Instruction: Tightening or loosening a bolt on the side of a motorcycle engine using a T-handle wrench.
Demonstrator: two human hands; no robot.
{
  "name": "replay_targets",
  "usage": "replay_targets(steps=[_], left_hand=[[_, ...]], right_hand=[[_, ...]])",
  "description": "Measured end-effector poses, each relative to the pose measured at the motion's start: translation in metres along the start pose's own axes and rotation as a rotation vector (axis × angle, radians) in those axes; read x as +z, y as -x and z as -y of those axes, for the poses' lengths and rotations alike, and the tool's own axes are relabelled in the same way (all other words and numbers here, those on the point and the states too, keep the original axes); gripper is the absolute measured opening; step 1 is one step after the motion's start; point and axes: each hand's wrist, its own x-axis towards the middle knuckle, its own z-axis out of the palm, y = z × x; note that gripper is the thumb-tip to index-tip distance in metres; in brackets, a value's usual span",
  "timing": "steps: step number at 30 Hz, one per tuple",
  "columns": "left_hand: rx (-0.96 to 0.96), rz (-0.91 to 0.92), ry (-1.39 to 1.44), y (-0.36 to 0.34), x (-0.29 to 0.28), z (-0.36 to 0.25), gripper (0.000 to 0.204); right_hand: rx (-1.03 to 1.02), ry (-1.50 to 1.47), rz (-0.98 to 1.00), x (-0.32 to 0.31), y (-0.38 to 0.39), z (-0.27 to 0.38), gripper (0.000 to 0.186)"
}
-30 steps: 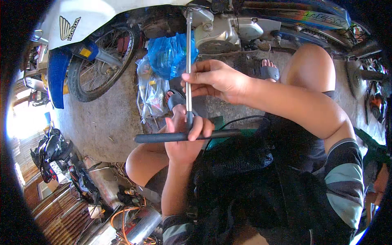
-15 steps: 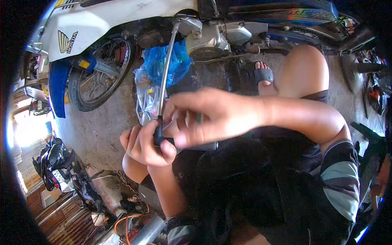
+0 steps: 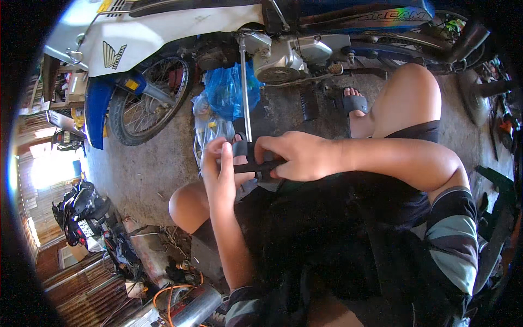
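Note:
A long T-handle wrench (image 3: 244, 95) stands between my hands and the motorcycle. Its bright shaft runs up to the engine (image 3: 278, 60), where its far end overlaps the metal casing. The near end has a black crossbar. My right hand (image 3: 308, 156) is closed round the crossbar's right part, fingers bent. My left hand (image 3: 219, 171) is at its left end, thumb pointing up, the other fingers partly hidden behind. Whether the far end is seated on a bolt is too small to tell.
The motorcycle's white leg shield (image 3: 147, 43) and front wheel (image 3: 150, 109) are at the far left. Blue plastic bags (image 3: 231, 92) lie beside the engine on the concrete floor (image 3: 147, 180). A second motorbike (image 3: 81, 218) stands left. An orange hose (image 3: 163, 300) lies at lower left.
The wrench shaft has swung from leaning to nearly straight, its near end moving right. My left hand has risen with its thumb now upright; my right hand has shifted right onto the crossbar.

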Motion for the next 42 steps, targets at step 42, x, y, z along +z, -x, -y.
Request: replay_targets(steps=[42], left_hand=[[1.267, 0.923, -1.542, 0.001, 0.052, -0.041, 0.009]], right_hand=[[-0.739, 0.126, -0.283, -0.042, -0.035, 0.006, 0.044]])
